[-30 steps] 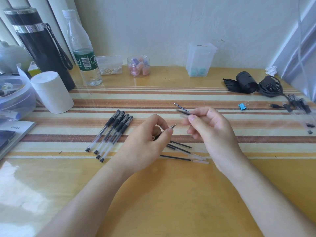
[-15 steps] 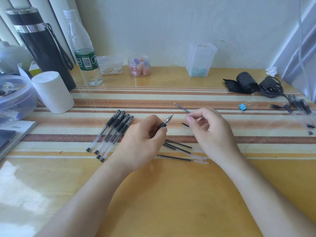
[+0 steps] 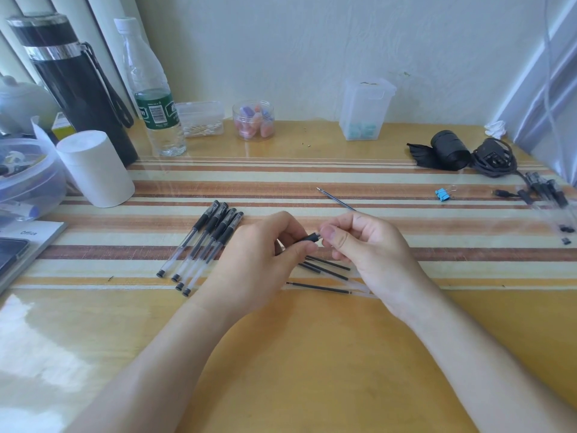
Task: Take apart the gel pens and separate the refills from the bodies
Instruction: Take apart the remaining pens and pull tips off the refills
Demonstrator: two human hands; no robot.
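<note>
Pointing its black end rightward at the right hand [image 3: 371, 248] — which also grips a loose refill [image 3: 335, 200] — the pen [image 3: 307, 239] sits pinched in the left hand [image 3: 259, 260].

Left hand [image 3: 259, 264] fingers curled, right hand [image 3: 374, 254] fingers pinching, forearms converging
</note>
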